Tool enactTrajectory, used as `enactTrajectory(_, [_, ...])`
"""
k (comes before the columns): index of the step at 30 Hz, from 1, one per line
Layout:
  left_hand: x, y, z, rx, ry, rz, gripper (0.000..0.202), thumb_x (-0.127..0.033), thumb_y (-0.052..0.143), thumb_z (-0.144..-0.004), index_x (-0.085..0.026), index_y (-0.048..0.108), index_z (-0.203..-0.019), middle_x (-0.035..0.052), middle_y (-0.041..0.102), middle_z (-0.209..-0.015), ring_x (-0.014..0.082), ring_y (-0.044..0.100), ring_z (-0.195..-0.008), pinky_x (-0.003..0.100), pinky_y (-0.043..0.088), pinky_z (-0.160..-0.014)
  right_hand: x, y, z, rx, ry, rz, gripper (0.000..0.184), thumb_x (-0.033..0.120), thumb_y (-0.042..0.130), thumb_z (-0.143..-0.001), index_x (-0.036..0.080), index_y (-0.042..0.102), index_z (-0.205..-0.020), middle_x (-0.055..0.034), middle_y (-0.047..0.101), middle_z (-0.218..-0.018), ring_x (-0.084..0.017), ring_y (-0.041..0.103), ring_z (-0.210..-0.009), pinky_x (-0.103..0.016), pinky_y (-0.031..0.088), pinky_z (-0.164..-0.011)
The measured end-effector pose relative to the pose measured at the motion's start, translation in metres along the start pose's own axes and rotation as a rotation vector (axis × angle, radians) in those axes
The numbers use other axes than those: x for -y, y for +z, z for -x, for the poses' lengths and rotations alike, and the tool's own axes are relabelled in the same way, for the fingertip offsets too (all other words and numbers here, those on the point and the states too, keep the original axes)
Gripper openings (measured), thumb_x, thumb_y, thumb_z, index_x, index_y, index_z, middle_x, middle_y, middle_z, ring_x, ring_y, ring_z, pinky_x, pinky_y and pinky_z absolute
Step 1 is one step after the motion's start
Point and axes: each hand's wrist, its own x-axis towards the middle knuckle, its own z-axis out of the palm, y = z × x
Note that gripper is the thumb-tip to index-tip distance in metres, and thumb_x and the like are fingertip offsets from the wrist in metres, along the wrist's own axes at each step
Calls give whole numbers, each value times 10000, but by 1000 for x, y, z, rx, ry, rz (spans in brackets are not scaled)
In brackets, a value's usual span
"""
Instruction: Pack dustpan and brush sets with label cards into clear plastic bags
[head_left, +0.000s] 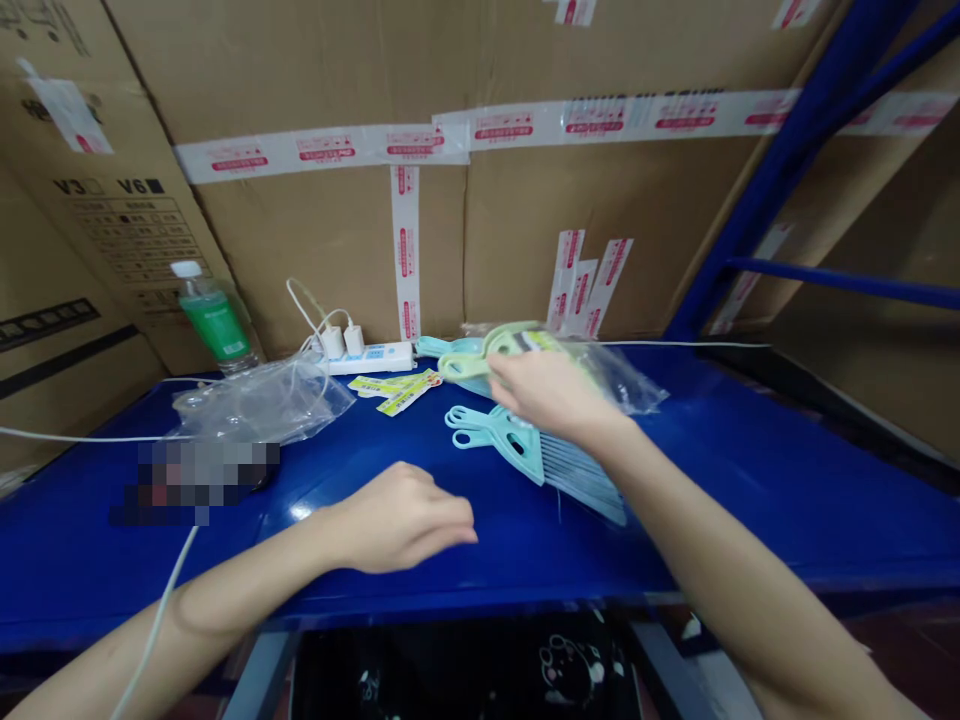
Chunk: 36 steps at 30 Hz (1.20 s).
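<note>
My right hand [551, 395] reaches over a pile of small plastic brushes at the back middle of the blue table [750, 480]. Its fingers close on a pale green brush handle [480, 358] that sticks out of a clear plastic bag [615, 375]. Just below it lies a teal brush [525, 445] with grey-blue bristles, its looped handle pointing left. My left hand [401, 520] hovers low over the table's front, fingers curled loosely together, with nothing visible in them.
A white power strip [371, 357] with two chargers lies against the cardboard boxes at the back. Yellow paper labels [397, 390], crumpled clear bags [262, 405] and a green-labelled bottle [214, 320] lie to the left. A blue rack post [787, 160] stands on the right.
</note>
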Motion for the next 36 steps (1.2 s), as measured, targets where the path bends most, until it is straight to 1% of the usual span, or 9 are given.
enactTrajectory(5, [14, -18, 4, -249, -198, -225, 349, -290, 220, -974, -196, 549, -906, 11, 633, -718, 133, 584, -621, 248, 429, -614, 33, 12, 11, 46, -264, -70, 241, 206, 409, -864, 145, 629, -943, -111, 690, -807, -218, 606, -691, -300, 307, -560])
enactTrajectory(9, [25, -20, 2, -317, -391, -415, 329, -262, 228, -956, -197, 550, -974, 43, 621, -843, 171, 607, -803, 290, 481, -732, 37, 13, 12, 69, -350, -151, 234, 284, 437, -884, 162, 634, -919, -82, 684, -769, -195, 590, -665, -289, 287, -538])
enactTrajectory(11, [29, -17, 0, -282, -456, -512, 318, -262, 245, -948, -188, 552, -987, 64, 611, -898, 200, 595, -883, 325, 485, -784, 31, 10, 9, 83, -323, -190, 278, 321, 395, -916, 173, 630, -894, -70, 681, -766, -192, 591, -678, -285, 293, -542])
enactTrajectory(15, [30, -11, -4, -136, -574, -570, 271, -267, 295, -938, -181, 532, -1037, 79, 618, -975, 222, 595, -935, 338, 491, -791, 7, 9, 1, 149, 3, -108, 299, 244, 341, -933, 135, 605, -1020, -132, 685, -899, -232, 624, -783, -297, 339, -583])
enactTrajectory(19, [25, -8, -6, 27, -734, -484, 285, -274, 290, -940, -179, 457, -1152, 87, 644, -1022, 219, 643, -812, 324, 496, -685, -13, 21, -8, 192, 130, -131, 303, 176, 349, -906, 103, 604, -1052, -169, 676, -978, -256, 631, -871, -312, 403, -658])
enactTrajectory(22, [24, -7, -6, 40, -814, -360, 320, -279, 272, -939, -168, 404, -1209, 68, 661, -863, 233, 645, -707, 342, 477, -644, -20, 30, -15, 174, 114, -270, 326, 121, 343, -878, 118, 632, -1029, -152, 671, -1032, -235, 619, -937, -302, 434, -744])
enactTrajectory(26, [31, -2, -4, -112, -832, -28, 324, -327, 245, -937, -182, 405, -1179, -42, 504, -570, 194, 562, -544, 313, 436, -593, -30, 33, -19, 273, 145, -519, 417, 47, 340, -824, 104, 595, -1148, -93, 677, -838, -173, 621, -715, -265, 459, -632])
enactTrajectory(30, [39, 2, -1, -286, -808, 313, 318, -366, 229, -928, -191, 407, -1124, -91, 338, -527, 132, 425, -457, 256, 382, -530, -42, 30, -19, 355, 125, -766, 427, 101, 348, -849, 83, 550, -1224, 0, 573, -587, -123, 506, -481, -236, 424, -486])
enactTrajectory(36, [47, -6, 2, -396, -814, 247, 295, -358, 277, -922, -190, 438, -1104, -73, 353, -580, 131, 417, -546, 261, 353, -578, -42, 31, -19, 293, 89, -1030, 368, 174, 337, -906, 158, 592, -1171, -48, 682, -844, -120, 616, -674, -213, 489, -578])
